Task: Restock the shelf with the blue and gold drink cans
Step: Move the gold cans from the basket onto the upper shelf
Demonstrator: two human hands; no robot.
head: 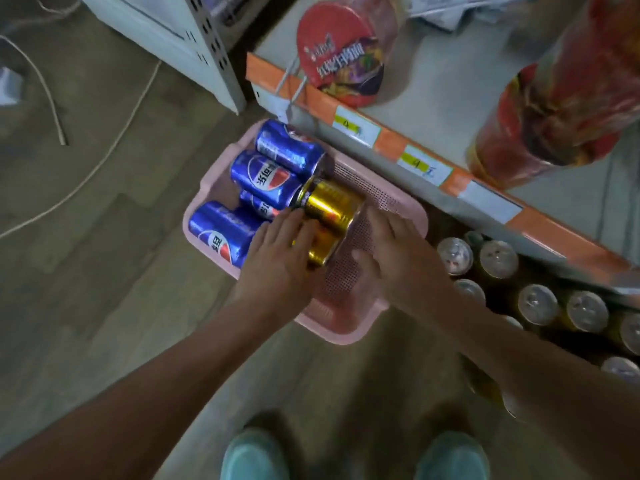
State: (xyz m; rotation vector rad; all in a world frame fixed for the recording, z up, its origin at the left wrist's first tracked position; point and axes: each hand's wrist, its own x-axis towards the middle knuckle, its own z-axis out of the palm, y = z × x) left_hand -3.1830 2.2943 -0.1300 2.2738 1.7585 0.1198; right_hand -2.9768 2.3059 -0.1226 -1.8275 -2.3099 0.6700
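A pink plastic basket (pixel 388 202) sits on the floor beside the shelf. Several blue cans (pixel 266 178) lie on their sides in its left half. Two gold cans lie in its middle: the upper gold can (pixel 332 206) is free, and my left hand (pixel 280 261) lies over the lower gold can (pixel 320 252) with its fingers curled onto it. My right hand (pixel 398 247) hovers inside the basket just right of the gold cans, fingers relaxed, holding nothing. On the low shelf at the right stand several upright gold cans (pixel 536 303), seen from above.
The upper shelf (pixel 450 81) with an orange price strip holds red instant-noodle cups (pixel 341 50) and overhangs the basket. A white shelf unit (pixel 180 32) stands at the back left. Cables lie on the floor at left. My two teal shoes (pixel 256 459) are at the bottom.
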